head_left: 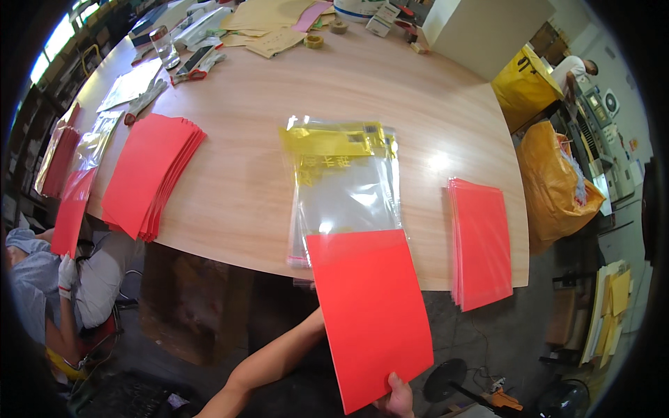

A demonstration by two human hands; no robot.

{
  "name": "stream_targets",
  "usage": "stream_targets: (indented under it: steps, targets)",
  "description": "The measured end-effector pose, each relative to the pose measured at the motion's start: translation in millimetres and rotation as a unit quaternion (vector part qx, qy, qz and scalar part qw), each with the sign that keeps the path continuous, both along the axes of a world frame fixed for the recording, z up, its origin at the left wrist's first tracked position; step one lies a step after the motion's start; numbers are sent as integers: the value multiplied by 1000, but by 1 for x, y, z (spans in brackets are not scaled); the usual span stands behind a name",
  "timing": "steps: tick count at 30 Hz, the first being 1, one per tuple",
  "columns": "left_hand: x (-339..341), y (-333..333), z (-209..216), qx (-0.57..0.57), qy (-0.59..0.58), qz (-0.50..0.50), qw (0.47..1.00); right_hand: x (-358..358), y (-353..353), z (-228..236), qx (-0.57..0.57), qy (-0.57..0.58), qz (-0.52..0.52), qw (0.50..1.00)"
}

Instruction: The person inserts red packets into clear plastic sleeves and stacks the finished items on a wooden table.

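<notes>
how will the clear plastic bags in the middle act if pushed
The bags are probably floppy, since their see-through plastic looks thin and rippled. They may slide over one another, given the glossy glare and uneven edges.

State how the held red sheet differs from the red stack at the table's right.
The red sheet is held in the right hand; the red stack lies on the table. The sheet looks matte, the stack glossy. The sheet appears single; the stack is layered. Both are red and rectangular.
</notes>
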State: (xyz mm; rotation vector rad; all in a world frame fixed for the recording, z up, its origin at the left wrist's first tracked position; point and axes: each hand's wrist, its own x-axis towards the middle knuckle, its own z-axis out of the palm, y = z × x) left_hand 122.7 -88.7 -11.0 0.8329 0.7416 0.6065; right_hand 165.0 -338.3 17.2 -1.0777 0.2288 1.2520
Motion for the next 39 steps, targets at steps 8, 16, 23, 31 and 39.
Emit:
stream_targets:
  steps: [8, 16, 23, 31, 39]
  targets:
    - [-4, -57, -55, -5, -21, -130, 991, -8, 47, -20, 22, 101, 0, 995]
    - [-74, -34, -125, 15, 54, -190, 980, 9, 48, -36, 22, 49, 189, 981]
    - [-106, -39, -111, -35, 71, -239, 968, 17, 144, -22, 83, 92, 103, 987]
    - [-134, 3, 3, 42, 77, -437, 895, 70, 73, -29, -55, -293, 136, 945]
    - [-31, -11, 42, 573, 178, -154, 785, 74, 81, -51, -8, -69, 153, 986]
